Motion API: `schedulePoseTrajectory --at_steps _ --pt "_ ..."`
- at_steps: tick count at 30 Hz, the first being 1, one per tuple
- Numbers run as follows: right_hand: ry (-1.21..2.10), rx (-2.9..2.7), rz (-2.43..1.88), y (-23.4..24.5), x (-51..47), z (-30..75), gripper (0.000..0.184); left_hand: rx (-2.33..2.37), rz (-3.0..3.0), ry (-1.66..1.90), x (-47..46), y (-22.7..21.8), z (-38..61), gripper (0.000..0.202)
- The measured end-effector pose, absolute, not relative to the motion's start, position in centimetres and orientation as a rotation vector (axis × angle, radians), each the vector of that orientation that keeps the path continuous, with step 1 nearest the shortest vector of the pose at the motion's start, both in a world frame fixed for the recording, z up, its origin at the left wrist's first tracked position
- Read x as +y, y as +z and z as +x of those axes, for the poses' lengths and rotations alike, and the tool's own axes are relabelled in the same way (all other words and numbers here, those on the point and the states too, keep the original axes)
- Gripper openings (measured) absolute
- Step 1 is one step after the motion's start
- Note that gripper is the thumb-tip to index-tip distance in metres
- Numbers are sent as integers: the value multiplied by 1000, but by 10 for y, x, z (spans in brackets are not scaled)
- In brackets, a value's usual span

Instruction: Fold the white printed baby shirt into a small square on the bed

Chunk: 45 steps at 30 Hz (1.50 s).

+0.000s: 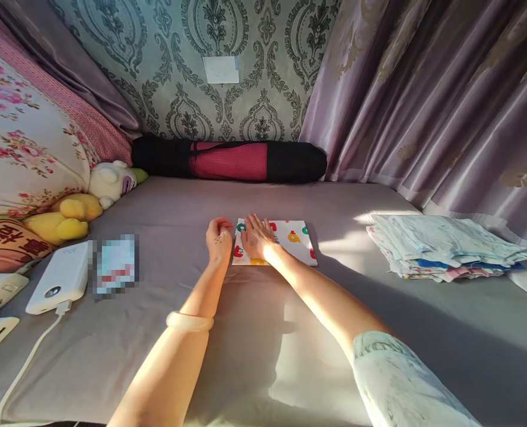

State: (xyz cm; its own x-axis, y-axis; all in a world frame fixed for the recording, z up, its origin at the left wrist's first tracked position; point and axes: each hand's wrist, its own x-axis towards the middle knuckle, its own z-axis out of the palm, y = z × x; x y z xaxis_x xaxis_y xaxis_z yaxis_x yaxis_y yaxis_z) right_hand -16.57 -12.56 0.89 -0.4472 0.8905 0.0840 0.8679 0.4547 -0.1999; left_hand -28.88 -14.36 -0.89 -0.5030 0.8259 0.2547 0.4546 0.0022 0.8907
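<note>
A folded white cloth (pixel 294 240) with red, green and yellow prints lies flat on the grey bed sheet in front of me. My right hand (pixel 257 238) is laid flat over its left half, fingers stretched out and a little apart, holding nothing. Just beside the cloth's left edge is my left hand (pixel 219 238), its fingers curled in. Whether those fingers pinch anything is hidden. A pale bangle (pixel 189 322) circles my left forearm.
To the right sits a stack of folded cloths (pixel 441 246). At left are a white power bank (pixel 63 279) with a cable, a power strip (pixel 0 295), a blurred packet (pixel 116 264) and plush toys (pixel 74 216). A black and red rolled bag (pixel 230 161) lies along the wall.
</note>
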Motion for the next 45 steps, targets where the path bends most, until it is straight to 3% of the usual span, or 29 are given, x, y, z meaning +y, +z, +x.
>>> schedulePoseTrajectory --at_steps 5,15,35,45 --pt "279 -2521 -1542 -2 -124 -169 60 1642 741 1791 -146 2 -288 32" --pt "253 -2543 -1517 10 -132 -195 59 1525 705 1993 -144 1 -289 29" --pt "46 -2441 -1417 3 -154 -152 57 1566 881 1894 -146 0 -284 25" --pt "154 -2510 -1475 -4 -156 -138 61 1587 930 1807 -148 2 -281 26"
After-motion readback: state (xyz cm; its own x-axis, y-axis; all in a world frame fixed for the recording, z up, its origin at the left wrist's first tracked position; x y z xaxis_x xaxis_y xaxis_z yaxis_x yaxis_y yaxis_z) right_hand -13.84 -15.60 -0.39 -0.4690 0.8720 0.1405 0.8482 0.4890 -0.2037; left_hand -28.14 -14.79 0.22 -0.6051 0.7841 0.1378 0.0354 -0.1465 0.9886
